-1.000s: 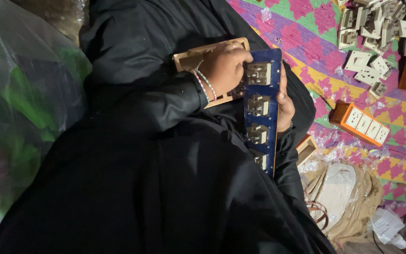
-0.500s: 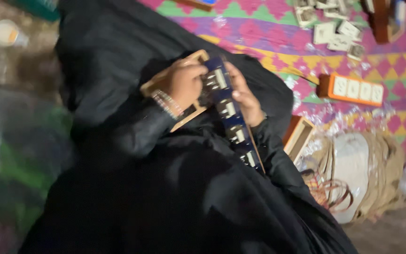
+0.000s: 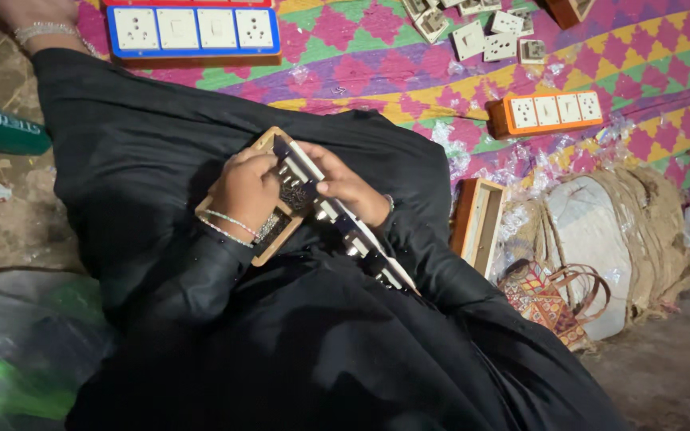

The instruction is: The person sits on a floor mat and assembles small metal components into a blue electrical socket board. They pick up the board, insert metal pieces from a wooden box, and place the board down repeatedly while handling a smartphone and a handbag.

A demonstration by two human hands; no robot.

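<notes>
The left hand [image 3: 243, 190] and right hand [image 3: 350, 191] have fingers clamped on a long switch panel [image 3: 337, 219]. Its far end hides in black cloth [image 3: 281, 335]. A flat wooden box [image 3: 269, 231] sits under it.

A green cylindrical package [image 3: 1, 132] with a pale label lies on the bare floor [image 3: 9, 231], beside the mat's [image 3: 377, 56] left edge.
</notes>
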